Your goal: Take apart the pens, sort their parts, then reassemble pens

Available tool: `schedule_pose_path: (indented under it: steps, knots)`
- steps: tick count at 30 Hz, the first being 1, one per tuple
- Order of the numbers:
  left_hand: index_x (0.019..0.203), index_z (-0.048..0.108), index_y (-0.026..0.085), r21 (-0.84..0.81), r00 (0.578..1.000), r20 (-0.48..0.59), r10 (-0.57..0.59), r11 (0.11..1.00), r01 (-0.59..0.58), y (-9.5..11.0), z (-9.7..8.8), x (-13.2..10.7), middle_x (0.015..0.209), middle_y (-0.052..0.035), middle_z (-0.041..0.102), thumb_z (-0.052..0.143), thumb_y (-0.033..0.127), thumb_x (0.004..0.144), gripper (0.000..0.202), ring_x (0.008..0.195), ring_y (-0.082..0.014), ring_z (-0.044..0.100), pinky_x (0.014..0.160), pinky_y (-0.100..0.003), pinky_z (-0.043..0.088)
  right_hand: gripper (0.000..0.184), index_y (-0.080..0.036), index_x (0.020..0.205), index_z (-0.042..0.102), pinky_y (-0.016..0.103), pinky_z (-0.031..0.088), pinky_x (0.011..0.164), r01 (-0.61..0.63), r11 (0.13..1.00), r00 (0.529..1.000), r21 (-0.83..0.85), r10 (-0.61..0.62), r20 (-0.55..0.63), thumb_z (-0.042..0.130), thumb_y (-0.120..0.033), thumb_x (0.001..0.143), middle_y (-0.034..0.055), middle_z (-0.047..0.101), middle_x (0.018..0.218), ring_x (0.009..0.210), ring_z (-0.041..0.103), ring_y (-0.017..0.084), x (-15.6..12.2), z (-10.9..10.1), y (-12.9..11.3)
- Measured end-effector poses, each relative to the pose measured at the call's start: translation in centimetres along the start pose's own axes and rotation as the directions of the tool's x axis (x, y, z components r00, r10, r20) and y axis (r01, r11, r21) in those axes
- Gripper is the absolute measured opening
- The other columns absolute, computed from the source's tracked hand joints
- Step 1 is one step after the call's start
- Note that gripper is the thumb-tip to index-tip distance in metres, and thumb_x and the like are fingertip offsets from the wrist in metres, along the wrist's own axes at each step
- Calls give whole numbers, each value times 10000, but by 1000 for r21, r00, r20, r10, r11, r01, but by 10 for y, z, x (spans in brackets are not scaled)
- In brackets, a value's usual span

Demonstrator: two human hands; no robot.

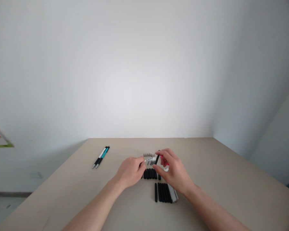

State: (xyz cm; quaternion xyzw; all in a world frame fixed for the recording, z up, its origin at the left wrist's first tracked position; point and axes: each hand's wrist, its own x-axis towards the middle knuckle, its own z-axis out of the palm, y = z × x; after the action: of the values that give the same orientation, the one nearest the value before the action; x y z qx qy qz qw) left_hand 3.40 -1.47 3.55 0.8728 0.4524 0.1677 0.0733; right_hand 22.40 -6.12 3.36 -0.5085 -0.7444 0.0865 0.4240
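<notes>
My left hand [131, 170] is closed, its fingertips pinching a thin pen part with a dark end and a whitish, stepped tip [148, 159]. Close by on the right, my right hand [174, 168] holds a short black pen tube [156, 159] tilted between thumb and fingers. The two parts are near each other; whether they touch I cannot tell. Below the hands lies a row of short black tubes [150, 174], partly covered by the left fingers. Nearer me are longer black tubes [164, 193] beside white refills [173, 194], which the right hand partly hides.
Two pens, one white and black [99, 157] and one teal and black [103, 156], lie at the left of the beige table [72, 192]. Small silver cone tips [148, 155] stand in a row behind the hands. Pink and white bits show behind the right hand. A wall borders the table.
</notes>
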Motion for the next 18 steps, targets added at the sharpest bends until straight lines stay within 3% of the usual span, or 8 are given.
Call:
schedule_pose_path:
  steps: [5, 18]
  knots:
    - [715, 586, 193, -53, 997, 45, 64, 997, -62, 6, -5, -1, 585, 1, 585, 351, 263, 913, 315, 524, -129, 498, 535, -236, 271, 195, -202, 994, 620, 281, 476, 659, -5, 1000, 995, -27, 2, -100, 600, -301, 827, 51, 514, 934, 669, 517, 132, 1, 1, 7]
    - [662, 518, 201, -82, 991, 3, 133, 988, -132, 2, -2, -2, 523, 23, 513, 339, 260, 907, 309, 471, -117, 429, 508, -230, 232, 192, -188, 943, 650, 289, 480, 649, -13, 999, 987, -33, 7, -159, 604, -336, 828, 61, 517, 926, 630, 506, 127, 2, 1, 7]
